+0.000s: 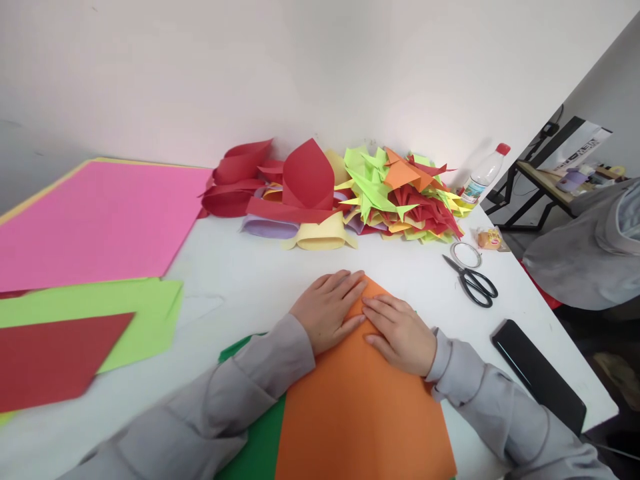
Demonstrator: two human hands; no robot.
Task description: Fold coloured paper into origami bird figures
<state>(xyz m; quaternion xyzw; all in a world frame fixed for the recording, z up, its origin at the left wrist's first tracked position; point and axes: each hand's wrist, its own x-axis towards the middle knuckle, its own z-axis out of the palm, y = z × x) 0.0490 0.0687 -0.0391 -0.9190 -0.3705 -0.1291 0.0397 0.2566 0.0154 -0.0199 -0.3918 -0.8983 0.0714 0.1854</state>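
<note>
Resting both hands low over the orange sheet, I hold it down rather than grip it. Left hand lies palm down across the sheet's upper left side; right hand lies opposite, on the slanting edge. Fingers spread flat, thumbs inward, tips close together near the sheet's narrow far end; I cannot tell whether they touch. My reading: weight from both sides stops the thin stock sliding or springing up.

Orange sheet sits near the middle of the counter, its wide end running toward the near edge and out of view. Green paper shows beneath it on the left, perhaps as spare stock.

Toward the counter's left edge: pink sheet, lime sheet, dark red sheet, overlapping flat, presumably to save room. Along the far edge, by the wall: curled red paper piece and a heap of spiky folded paper, likely parked there to leave working space. Right side: scissors, within easy reach, I judge; black phone-like slab near the right edge; bottle upright but leaning in view, far right corner.
</note>
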